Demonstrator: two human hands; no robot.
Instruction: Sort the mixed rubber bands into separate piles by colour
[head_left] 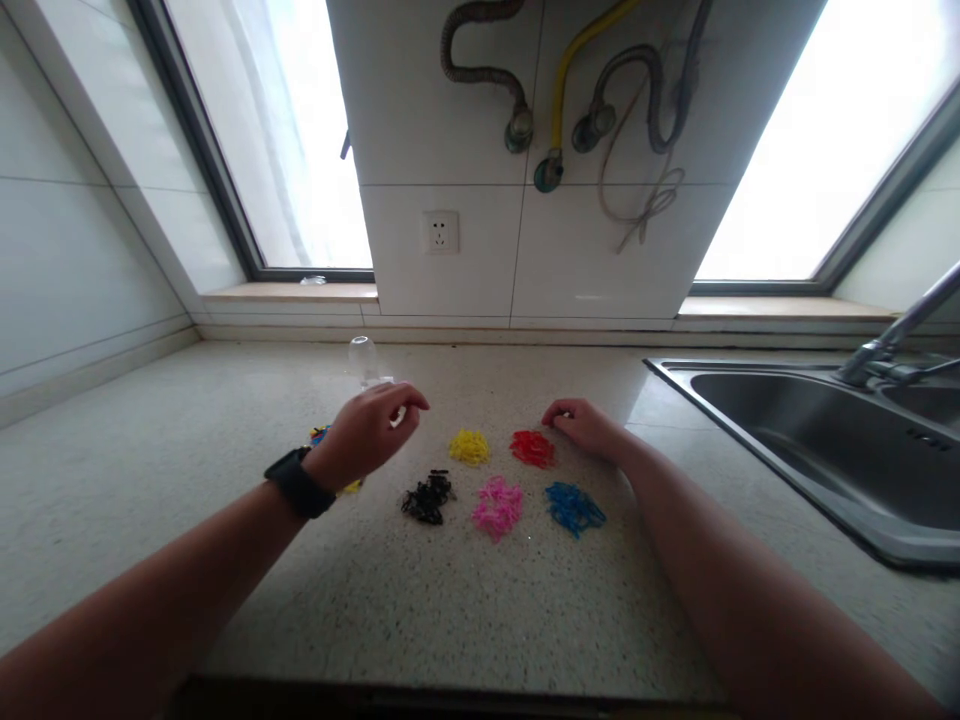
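Note:
Five small heaps of tiny bands lie on the speckled countertop [225, 480]: yellow [469, 447], red [532, 448], black [427, 497], pink [497, 505] and blue [574, 507]. My left hand [371, 430], with a black watch on its wrist, hovers left of the yellow heap, fingers curled in a pinch around something small and pale. Under it lies a mixed-colour heap [321, 435], mostly hidden. My right hand [581, 424] rests on the counter beside the red heap, fingers curled and touching its edge. A clear glass jar [363, 361] stands just behind my left hand.
A steel sink [825, 440] with a tap [896, 335] fills the right side. The tiled wall behind carries a socket [441, 231] and several hoses [570, 110]. Window sills run along the back on both sides. The counter's front edge is close to me.

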